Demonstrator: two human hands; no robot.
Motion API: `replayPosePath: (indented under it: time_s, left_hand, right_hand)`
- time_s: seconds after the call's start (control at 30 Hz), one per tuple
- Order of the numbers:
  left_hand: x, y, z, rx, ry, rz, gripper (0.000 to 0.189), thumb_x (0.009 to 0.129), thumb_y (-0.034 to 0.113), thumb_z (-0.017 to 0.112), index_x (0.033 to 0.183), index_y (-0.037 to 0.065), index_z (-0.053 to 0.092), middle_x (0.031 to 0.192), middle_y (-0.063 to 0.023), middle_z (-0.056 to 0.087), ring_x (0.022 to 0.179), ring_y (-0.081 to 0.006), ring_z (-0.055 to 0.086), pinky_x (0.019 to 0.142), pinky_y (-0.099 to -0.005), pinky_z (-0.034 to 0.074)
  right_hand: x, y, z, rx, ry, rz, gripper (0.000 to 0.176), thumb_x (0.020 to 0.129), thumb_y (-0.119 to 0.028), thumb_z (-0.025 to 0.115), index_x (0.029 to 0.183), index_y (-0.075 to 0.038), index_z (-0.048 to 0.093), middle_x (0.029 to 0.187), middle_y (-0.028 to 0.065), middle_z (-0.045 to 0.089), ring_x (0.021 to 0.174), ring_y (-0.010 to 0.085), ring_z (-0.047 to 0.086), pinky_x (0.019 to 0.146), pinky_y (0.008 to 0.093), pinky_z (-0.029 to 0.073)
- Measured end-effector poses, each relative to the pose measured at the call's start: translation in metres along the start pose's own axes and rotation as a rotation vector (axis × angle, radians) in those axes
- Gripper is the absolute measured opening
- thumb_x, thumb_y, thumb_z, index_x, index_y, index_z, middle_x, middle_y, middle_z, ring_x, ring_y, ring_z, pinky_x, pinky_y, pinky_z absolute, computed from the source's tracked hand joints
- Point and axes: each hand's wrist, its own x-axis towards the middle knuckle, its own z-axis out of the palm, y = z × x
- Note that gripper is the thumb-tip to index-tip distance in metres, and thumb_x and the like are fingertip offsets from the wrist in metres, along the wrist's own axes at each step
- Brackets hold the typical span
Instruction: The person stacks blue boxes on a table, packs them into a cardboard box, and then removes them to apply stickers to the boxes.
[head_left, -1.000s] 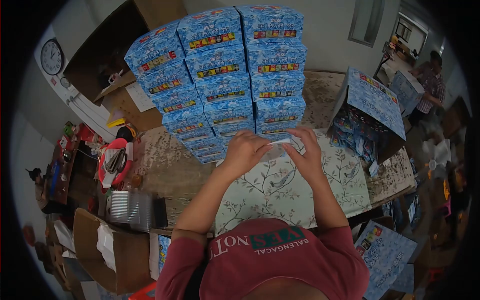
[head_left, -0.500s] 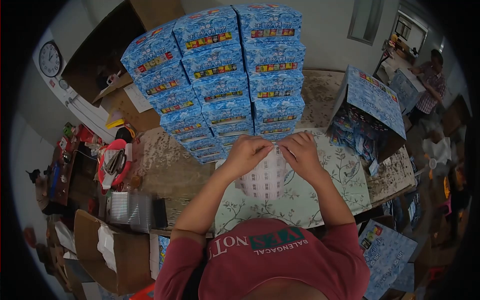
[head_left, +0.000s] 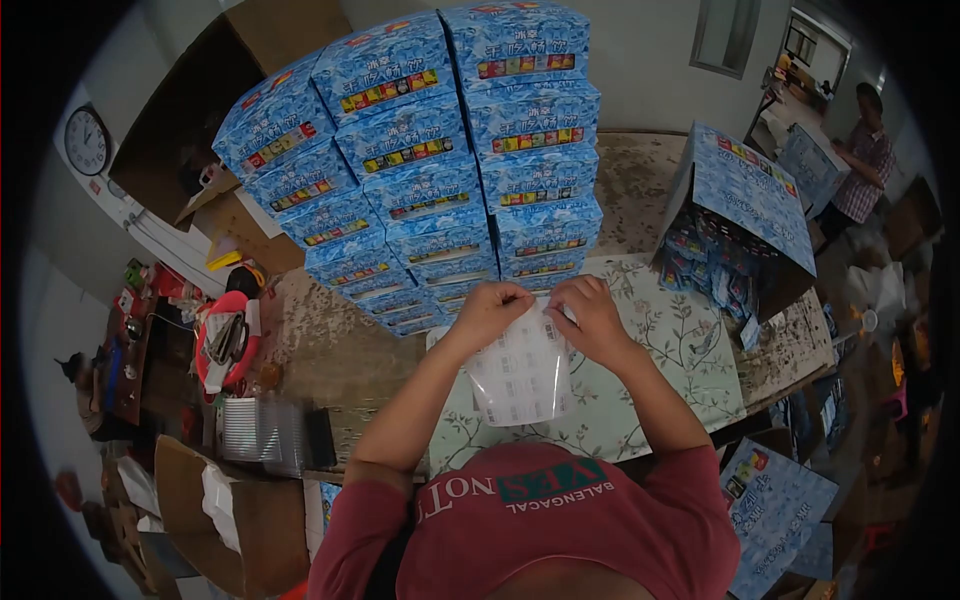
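Note:
A translucent sheet with rows of small printed labels [head_left: 520, 375] hangs below my hands, over a pale green cloth with a branch pattern [head_left: 650, 370]. My left hand [head_left: 491, 312] pinches the sheet's upper left edge, thumb and fingers together. At its upper right edge my right hand [head_left: 588, 315] has its fingertips bent together; anything between them is too small to make out. Just beyond both hands rises a tall stack of blue printed boxes [head_left: 415, 190].
An open blue box of packets [head_left: 740, 215] lies at the right. A red basket [head_left: 228, 345] and clear plastic trays [head_left: 260, 430] are at the left. Cardboard boxes [head_left: 230, 510] stand lower left. Another person [head_left: 862, 165] holds a blue box at the far right.
The sheet now hangs flatter and nearer to me, its lower edge swung closer. My right hand has come slightly apart from my left. The view has shifted a little.

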Motion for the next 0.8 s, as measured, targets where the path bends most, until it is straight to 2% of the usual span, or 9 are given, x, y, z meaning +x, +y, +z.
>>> replayPosePath:
  time_s: [0.03, 0.1, 0.17, 0.3, 0.47, 0.53, 0.57, 0.67, 0.8]
  left_hand:
    - [0.002, -0.005, -0.003, 0.001, -0.001, -0.008, 0.016, 0.081, 0.015, 0.062, 0.086, 0.000, 0.066, 0.072, -0.0059, 0.064, 0.062, -0.0107, 0.057, 0.057, -0.0256, 0.046]
    - [0.007, -0.014, -0.008, 0.450, 0.117, 0.092, 0.019, 0.080, 0.018, 0.062, 0.094, 0.005, 0.065, 0.072, -0.0093, 0.064, 0.063, -0.0203, 0.061, 0.059, -0.0310, 0.048]
    - [0.010, -0.012, -0.007, 0.504, 0.145, 0.058, 0.022, 0.080, 0.019, 0.061, 0.098, 0.007, 0.064, 0.072, -0.0105, 0.064, 0.064, -0.0239, 0.062, 0.059, -0.0333, 0.048]
    - [0.027, -0.017, -0.007, 0.485, 0.216, 0.037, 0.031, 0.080, 0.021, 0.060, 0.109, 0.011, 0.059, 0.071, -0.0113, 0.063, 0.067, -0.0268, 0.063, 0.060, -0.0362, 0.048]
    - [0.023, -0.022, -0.017, 0.444, 0.312, 0.055, 0.028, 0.079, 0.022, 0.062, 0.105, 0.010, 0.060, 0.068, -0.0118, 0.063, 0.065, -0.0270, 0.062, 0.057, -0.0355, 0.048]
    - [0.018, -0.025, -0.026, 0.458, 0.534, 0.213, 0.024, 0.079, 0.021, 0.063, 0.100, 0.010, 0.062, 0.067, -0.0113, 0.062, 0.061, -0.0267, 0.062, 0.055, -0.0349, 0.048]
    - [0.014, -0.022, -0.033, 0.463, 0.539, 0.207, 0.024, 0.079, 0.021, 0.063, 0.100, 0.010, 0.062, 0.067, -0.0113, 0.062, 0.061, -0.0267, 0.062, 0.055, -0.0349, 0.048]
    - [0.008, -0.016, -0.066, 0.566, 0.850, 0.199, 0.017, 0.079, 0.020, 0.064, 0.092, 0.009, 0.062, 0.069, -0.0117, 0.064, 0.059, -0.0261, 0.063, 0.052, -0.0358, 0.047]
    - [0.016, -0.027, -0.098, 0.574, 0.885, 0.284, 0.016, 0.079, 0.019, 0.064, 0.090, 0.008, 0.063, 0.070, -0.0126, 0.064, 0.060, -0.0273, 0.063, 0.052, -0.0363, 0.047]
  right_hand:
    - [-0.002, 0.005, 0.004, 0.187, 0.045, 0.108, 0.012, 0.074, -0.004, 0.062, 0.084, -0.006, 0.055, 0.085, 0.0052, 0.057, 0.080, 0.0210, 0.053, 0.076, 0.0323, 0.040]
    - [-0.009, 0.024, 0.015, 0.372, 0.087, 0.220, 0.007, 0.080, -0.004, 0.059, 0.084, -0.005, 0.054, 0.085, 0.0051, 0.057, 0.081, 0.0184, 0.053, 0.076, 0.0296, 0.040]
    - [-0.012, 0.047, 0.025, 0.897, 0.134, 0.728, 0.003, 0.086, -0.006, 0.055, 0.087, -0.004, 0.052, 0.089, 0.0027, 0.056, 0.084, 0.0122, 0.052, 0.077, 0.0258, 0.040]
    - [0.009, 0.055, 0.025, 1.071, 0.242, 0.663, 0.004, 0.088, -0.008, 0.054, 0.088, -0.004, 0.052, 0.091, 0.0003, 0.055, 0.087, 0.0079, 0.051, 0.078, 0.0242, 0.041]
    - [0.045, 0.021, 0.027, 1.170, 0.182, 0.589, 0.006, 0.086, -0.007, 0.057, 0.087, -0.004, 0.052, 0.085, 0.0008, 0.055, 0.081, 0.0072, 0.052, 0.075, 0.0221, 0.042]
    - [0.063, 0.009, 0.043, 1.145, 0.139, 0.599, 0.007, 0.085, -0.008, 0.058, 0.087, -0.004, 0.053, 0.081, 0.0001, 0.055, 0.076, 0.0064, 0.051, 0.070, 0.0214, 0.042]
    - [0.073, 0.002, 0.052, 1.112, 0.105, 0.616, 0.009, 0.085, -0.009, 0.060, 0.086, -0.004, 0.053, 0.077, -0.0007, 0.054, 0.070, 0.0057, 0.051, 0.065, 0.0206, 0.043]
    - [0.098, -0.006, 0.094, 1.049, 0.096, 0.607, 0.011, 0.084, -0.012, 0.061, 0.084, -0.003, 0.054, 0.070, -0.0025, 0.053, 0.061, 0.0042, 0.048, 0.055, 0.0190, 0.041]
    - [0.120, -0.017, 0.135, 1.004, 0.200, 0.625, 0.012, 0.083, -0.012, 0.063, 0.083, -0.002, 0.056, 0.068, 0.0009, 0.057, 0.058, 0.0059, 0.050, 0.054, 0.0217, 0.042]
